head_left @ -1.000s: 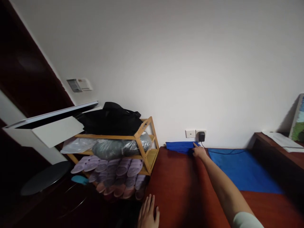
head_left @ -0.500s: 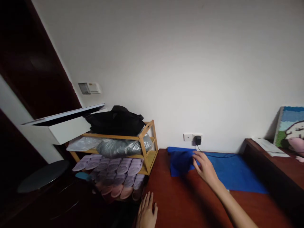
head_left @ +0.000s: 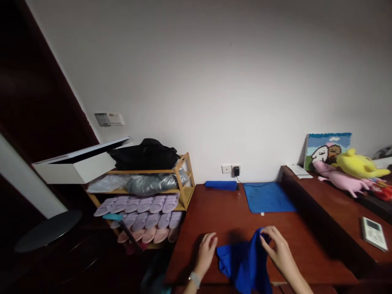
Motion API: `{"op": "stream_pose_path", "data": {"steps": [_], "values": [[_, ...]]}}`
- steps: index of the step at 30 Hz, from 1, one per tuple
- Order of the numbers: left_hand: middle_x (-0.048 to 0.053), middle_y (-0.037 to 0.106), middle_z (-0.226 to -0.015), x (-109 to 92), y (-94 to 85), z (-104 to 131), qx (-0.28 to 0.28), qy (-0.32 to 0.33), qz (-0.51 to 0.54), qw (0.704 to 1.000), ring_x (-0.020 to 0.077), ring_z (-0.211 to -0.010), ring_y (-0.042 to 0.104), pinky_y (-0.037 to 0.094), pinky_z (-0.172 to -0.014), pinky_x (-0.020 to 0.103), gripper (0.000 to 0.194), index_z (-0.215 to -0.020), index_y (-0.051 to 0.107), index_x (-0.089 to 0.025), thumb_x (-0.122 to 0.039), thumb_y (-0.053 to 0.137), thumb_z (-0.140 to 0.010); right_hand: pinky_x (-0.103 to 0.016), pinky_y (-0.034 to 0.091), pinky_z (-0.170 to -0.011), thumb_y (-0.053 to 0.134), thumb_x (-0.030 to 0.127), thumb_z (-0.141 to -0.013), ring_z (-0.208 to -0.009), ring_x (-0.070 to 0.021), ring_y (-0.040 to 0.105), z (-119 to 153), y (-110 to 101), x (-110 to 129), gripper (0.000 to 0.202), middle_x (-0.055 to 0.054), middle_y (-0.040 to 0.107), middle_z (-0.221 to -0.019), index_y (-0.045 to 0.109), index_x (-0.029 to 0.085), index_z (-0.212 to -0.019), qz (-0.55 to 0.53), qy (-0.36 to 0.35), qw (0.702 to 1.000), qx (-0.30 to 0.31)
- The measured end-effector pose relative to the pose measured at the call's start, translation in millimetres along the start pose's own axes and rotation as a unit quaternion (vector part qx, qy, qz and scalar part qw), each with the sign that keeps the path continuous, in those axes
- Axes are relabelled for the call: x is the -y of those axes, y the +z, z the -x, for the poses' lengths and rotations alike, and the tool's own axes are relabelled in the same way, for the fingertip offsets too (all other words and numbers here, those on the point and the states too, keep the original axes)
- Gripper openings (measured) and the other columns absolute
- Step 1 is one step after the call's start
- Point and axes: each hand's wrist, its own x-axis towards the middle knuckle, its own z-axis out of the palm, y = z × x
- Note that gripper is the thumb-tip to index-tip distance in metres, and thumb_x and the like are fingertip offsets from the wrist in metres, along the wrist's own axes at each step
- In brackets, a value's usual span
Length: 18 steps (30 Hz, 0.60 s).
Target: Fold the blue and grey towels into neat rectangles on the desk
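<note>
A dark blue cloth (head_left: 245,261), loosely draped and creased, lies at the front of the reddish-brown table (head_left: 211,216), and its lower part runs down past the front edge. My right hand (head_left: 277,249) pinches a raised part of it between thumb and fingers. Just left of the cloth is my left hand (head_left: 206,253), fingers slightly bent and apart, holding nothing. Against the wall at the back rests a folded blue bundle (head_left: 221,185). To the right of that bundle, a lighter blue cloth (head_left: 269,198) is spread flat on the table.
A wooden rack (head_left: 180,185) holding slippers (head_left: 147,204), plastic-wrapped items and a black bag (head_left: 145,155) stands left of the table. A plug (head_left: 236,170) with a cable sits in the wall. The raised ledge at right bears plush toys (head_left: 343,177) and a white remote-like device (head_left: 374,233).
My right hand has drawn the dark blue cloth from the back of the table to its front edge. My left hand has shifted in beside it. The view has turned right.
</note>
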Motion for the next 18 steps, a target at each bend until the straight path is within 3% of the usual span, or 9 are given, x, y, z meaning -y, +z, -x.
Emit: {"op": "stream_pose_path", "data": {"steps": [2, 4, 6, 7, 10, 12, 14, 16, 18], "values": [[0.009, 0.068, -0.134, -48.6, 27.0, 36.7, 0.059, 0.014, 0.108, 0.992, 0.0266, -0.123, 0.064, 0.05, -0.107, 0.041, 0.045, -0.129, 0.068, -0.027, -0.052, 0.054, -0.094, -0.029, 0.056, -0.072, 0.06, 0.055, -0.095, -0.079, -0.0201, 0.067, 3.8, -5.1, 4.1, 0.032, -0.006, 0.069, -0.091, 0.07, 0.025, -0.092, -0.014, 0.025, 1.0, -0.013], [0.01, 0.062, -0.143, -88.7, 53.1, 72.0, 0.084, 0.03, 0.167, 0.982, 0.0293, -0.132, 0.058, 0.045, -0.113, 0.043, 0.06, -0.14, 0.06, -0.028, -0.049, 0.07, -0.085, -0.032, 0.056, -0.072, 0.06, 0.059, -0.092, -0.077, -0.0209, 0.065, 7.1, -8.2, 10.0, 0.036, -0.006, 0.068, -0.087, 0.068, 0.024, -0.088, -0.022, 0.045, 0.998, -0.028], [0.012, 0.064, -0.141, -118.2, 72.2, 96.4, 0.077, 0.024, 0.197, 0.977, 0.0332, -0.133, 0.056, 0.041, -0.115, 0.046, 0.067, -0.139, 0.062, -0.027, -0.044, 0.079, -0.077, -0.034, 0.055, -0.074, 0.061, 0.06, -0.092, -0.077, -0.0215, 0.063, 9.8, -11.6, 16.8, 0.038, -0.006, 0.067, -0.086, 0.067, 0.024, -0.086, -0.031, 0.056, 0.997, -0.035], [0.013, 0.068, -0.136, -129.2, 77.8, 102.9, 0.067, 0.01, 0.206, 0.976, 0.0347, -0.129, 0.059, 0.042, -0.114, 0.047, 0.061, -0.133, 0.067, -0.025, -0.043, 0.079, -0.076, -0.034, 0.055, -0.075, 0.06, 0.06, -0.092, -0.078, -0.0216, 0.063, 10.9, -14.0, 19.8, 0.038, -0.006, 0.067, -0.087, 0.067, 0.023, -0.087, -0.036, 0.056, 0.997, -0.036], [0.014, 0.078, -0.11, -150.4, 76.9, 104.0, 0.052, -0.036, 0.252, 0.966, 0.0351, -0.105, 0.07, 0.051, -0.101, 0.048, 0.036, -0.108, 0.078, -0.021, -0.045, 0.074, -0.081, -0.039, 0.056, -0.086, 0.06, 0.06, -0.091, -0.094, -0.0237, 0.065, 16.5, -23.4, 25.3, 0.04, -0.011, 0.066, -0.11, 0.069, 0.022, -0.101, -0.045, 0.046, 0.996, -0.06], [0.013, 0.079, -0.103, -158.0, 66.1, 98.1, 0.061, -0.053, 0.305, 0.949, 0.0338, -0.099, 0.071, 0.054, -0.095, 0.045, 0.036, -0.101, 0.078, -0.018, -0.046, 0.076, -0.078, -0.046, 0.052, -0.101, 0.063, 0.061, -0.089, -0.115, -0.0282, 0.061, 25.6, -28.6, 25.4, 0.044, -0.014, 0.058, -0.133, 0.07, 0.023, -0.111, -0.033, 0.058, 0.992, -0.105], [0.013, 0.079, -0.107, -163.0, 54.7, 94.3, 0.066, -0.065, 0.371, 0.924, 0.0325, -0.102, 0.071, 0.053, -0.096, 0.042, 0.04, -0.104, 0.078, -0.016, -0.044, 0.079, -0.075, -0.052, 0.044, -0.112, 0.064, 0.061, -0.089, -0.129, -0.0317, 0.054, 41.0, -29.2, 23.8, 0.044, -0.014, 0.053, -0.141, 0.071, 0.025, -0.114, -0.036, 0.093, 0.988, -0.117], [0.013, 0.078, -0.113, -166.0, 48.1, 94.8, 0.068, -0.075, 0.427, 0.899, 0.0313, -0.105, 0.071, 0.053, -0.097, 0.04, 0.044, -0.108, 0.077, -0.015, -0.042, 0.081, -0.074, -0.053, 0.046, -0.111, 0.065, 0.06, -0.088, -0.126, -0.0315, 0.058, 60.4, -24.4, 22.2, 0.044, -0.013, 0.061, -0.132, 0.07, 0.027, -0.116, -0.1, 0.145, 0.983, -0.048], [0.014, 0.078, -0.114, -167.2, 47.3, 98.4, 0.062, -0.093, 0.464, 0.879, 0.0312, -0.105, 0.072, 0.053, -0.097, 0.041, 0.047, -0.109, 0.077, -0.015, -0.041, 0.084, -0.071, -0.051, 0.053, -0.102, 0.069, 0.061, -0.085, -0.113, -0.0303, 0.067, 78.9, -17.0, 22.5, 0.05, -0.011, 0.07, -0.119, 0.069, 0.026, -0.12, -0.209, 0.197, 0.956, 0.055]]}}
